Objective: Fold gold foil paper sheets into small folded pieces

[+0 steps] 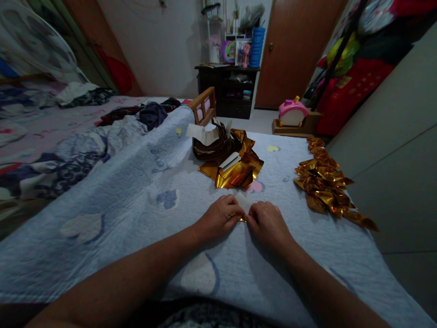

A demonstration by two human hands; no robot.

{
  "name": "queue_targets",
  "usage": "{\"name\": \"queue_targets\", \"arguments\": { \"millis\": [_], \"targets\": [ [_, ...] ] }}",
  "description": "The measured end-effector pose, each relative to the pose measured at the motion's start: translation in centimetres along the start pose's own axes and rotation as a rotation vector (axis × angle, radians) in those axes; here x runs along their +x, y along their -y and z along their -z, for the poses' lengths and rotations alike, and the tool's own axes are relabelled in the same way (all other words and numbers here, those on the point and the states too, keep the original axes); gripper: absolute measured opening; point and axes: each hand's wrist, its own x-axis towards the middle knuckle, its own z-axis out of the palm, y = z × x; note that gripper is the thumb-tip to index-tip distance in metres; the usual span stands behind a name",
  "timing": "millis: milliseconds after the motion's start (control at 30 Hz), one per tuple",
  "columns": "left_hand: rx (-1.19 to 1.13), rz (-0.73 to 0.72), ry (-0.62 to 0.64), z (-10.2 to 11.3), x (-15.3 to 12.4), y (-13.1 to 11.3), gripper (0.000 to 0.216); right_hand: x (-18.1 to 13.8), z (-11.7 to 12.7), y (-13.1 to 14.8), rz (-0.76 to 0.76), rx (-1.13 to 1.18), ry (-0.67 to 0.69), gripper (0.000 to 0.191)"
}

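Observation:
My left hand (223, 215) and my right hand (268, 222) meet above the light blue bedspread. Between them is a small sheet of gold foil paper (242, 219), its pale side (243, 200) showing behind my fingers. Both hands pinch its near edge, where a strip of gold shows. My fingers hide most of the sheet. Just beyond lies a loose pile of shiny gold foil sheets (235, 174), beside a dark curled stack of sheets (213, 148). To the right, several folded gold foil pieces (324, 182) lie in a heap near the bed's edge.
The bedspread (136, 200) has heart patterns. Rumpled bedding (78, 141) lies at the left, near a white fan (37, 41). A dark cabinet (227, 91) stands ahead beside a brown door (297, 50). A pink toy (292, 111) sits beyond the bed's far right corner.

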Motion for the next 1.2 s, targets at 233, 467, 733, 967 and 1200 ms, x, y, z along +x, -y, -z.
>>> {"name": "queue_targets", "arguments": {
  "millis": [233,467,733,967,1200],
  "targets": [
    [0.079,0.029,-0.003,-0.3,0.0,0.0,0.010,-0.4,-0.5,-0.1,0.032,0.024,-0.082,0.006],
    [0.143,0.091,0.038,-0.1,0.3,-0.1,0.008,-0.7,-0.8,0.2,0.074,-0.054,-0.101,0.009],
    [0.099,0.106,0.118,0.7,0.5,-0.4,0.011,-0.6,-0.4,0.8,0.036,-0.106,-0.086,0.014],
    [0.081,0.096,0.104,0.7,0.5,-0.3,0.010,-0.7,-0.1,0.3,-0.006,-0.105,-0.083,0.022],
    [0.070,0.072,0.097,0.9,0.3,-0.3,0.013,-0.9,0.2,-1.8,-0.011,-0.058,-0.101,0.024]
  ]
}}
